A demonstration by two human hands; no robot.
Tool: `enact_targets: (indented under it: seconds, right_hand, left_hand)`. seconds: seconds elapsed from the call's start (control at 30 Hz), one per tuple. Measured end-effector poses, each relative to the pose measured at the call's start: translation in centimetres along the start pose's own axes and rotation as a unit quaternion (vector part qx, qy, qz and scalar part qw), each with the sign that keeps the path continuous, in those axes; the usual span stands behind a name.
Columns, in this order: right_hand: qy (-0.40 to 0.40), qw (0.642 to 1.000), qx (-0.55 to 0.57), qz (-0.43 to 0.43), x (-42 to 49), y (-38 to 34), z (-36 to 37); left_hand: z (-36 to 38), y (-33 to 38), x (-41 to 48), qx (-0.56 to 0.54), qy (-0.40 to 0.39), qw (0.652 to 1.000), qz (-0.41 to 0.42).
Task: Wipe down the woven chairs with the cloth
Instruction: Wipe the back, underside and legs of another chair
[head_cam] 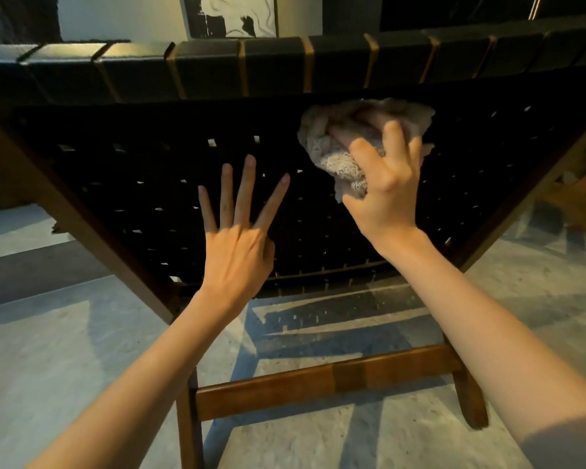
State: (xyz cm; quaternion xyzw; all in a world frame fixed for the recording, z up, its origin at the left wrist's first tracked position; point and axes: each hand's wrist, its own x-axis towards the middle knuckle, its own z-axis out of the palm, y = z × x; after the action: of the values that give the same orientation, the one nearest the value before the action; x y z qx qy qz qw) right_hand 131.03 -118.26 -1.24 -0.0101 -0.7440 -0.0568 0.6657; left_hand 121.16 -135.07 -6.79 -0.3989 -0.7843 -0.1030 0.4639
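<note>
The chair back (pixel 149 184) is black — a basket-weave; its frame (pixel 318 377) is brown, the cloth (pixel 339 164) beige, the floor (pixel 48 350) speckled pale grey — the picture (pixel 230 15) swirled black-and-white.

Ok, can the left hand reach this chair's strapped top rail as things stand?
Probably yes. The left hand is empty, fingers spread over the woven back, and nothing lies between it and the top rail; the cloth sits off to its right.

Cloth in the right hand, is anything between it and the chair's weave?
Nothing visible. The right hand grips the cloth against the woven back; the left hand is spread off to its side.
</note>
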Motion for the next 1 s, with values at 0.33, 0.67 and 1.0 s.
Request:
enact_targets:
  seconds: [0.33,0.67,1.0]
  right_hand:
    - [-0.391,0.916,-0.074,0.047,-13.4,0.5,5.2]
    - [-0.571,0.807,-0.019,0.146,-13.5,-0.5,4.5]
    - [0.011,0.996,0.025,-0.09,-1.6,-5.4,-0.7]
  left_hand:
    - [0.2,-2.5,-1.6,-0.003,-0.015,0.999,0.033]
    - [-0.3,-3.3,-3.3,-0.014,-0.062,0.998,0.024]
    - [-1.0,-5.6,-3.3,0.007,-0.026,0.999,-0.018]
